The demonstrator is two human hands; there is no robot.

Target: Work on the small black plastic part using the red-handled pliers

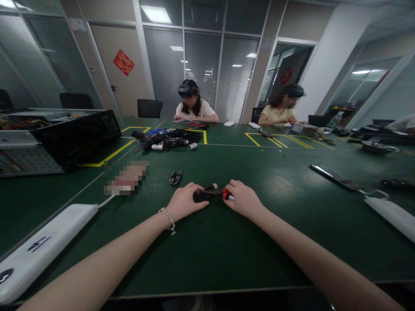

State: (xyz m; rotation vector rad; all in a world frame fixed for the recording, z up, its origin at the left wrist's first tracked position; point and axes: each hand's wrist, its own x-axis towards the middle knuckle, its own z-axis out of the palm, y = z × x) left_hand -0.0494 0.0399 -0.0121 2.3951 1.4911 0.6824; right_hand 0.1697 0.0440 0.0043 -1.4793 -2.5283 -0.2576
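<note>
My left hand point(185, 201) is closed round a small black part point(201, 195) above the green table point(207, 259). In my right hand point(242, 198) is a red and black tool point(228, 195), whose dark tip reaches left to the black part. Whether it is a pair of pliers or a cutter cannot be made out. Just behind the tip shows a small pinkish piece point(215, 186). A small black and silver component point(175, 178) lies on the table beyond my left hand.
White power bank point(48, 246) at left, cabled to a pixelated item point(128, 178); black computer case point(78, 138) behind. Cable pile point(168, 139) at back centre. Phone point(335, 177) and white power bank point(392, 216) at right. Two people point(196, 108) point(280, 110) sit across the table.
</note>
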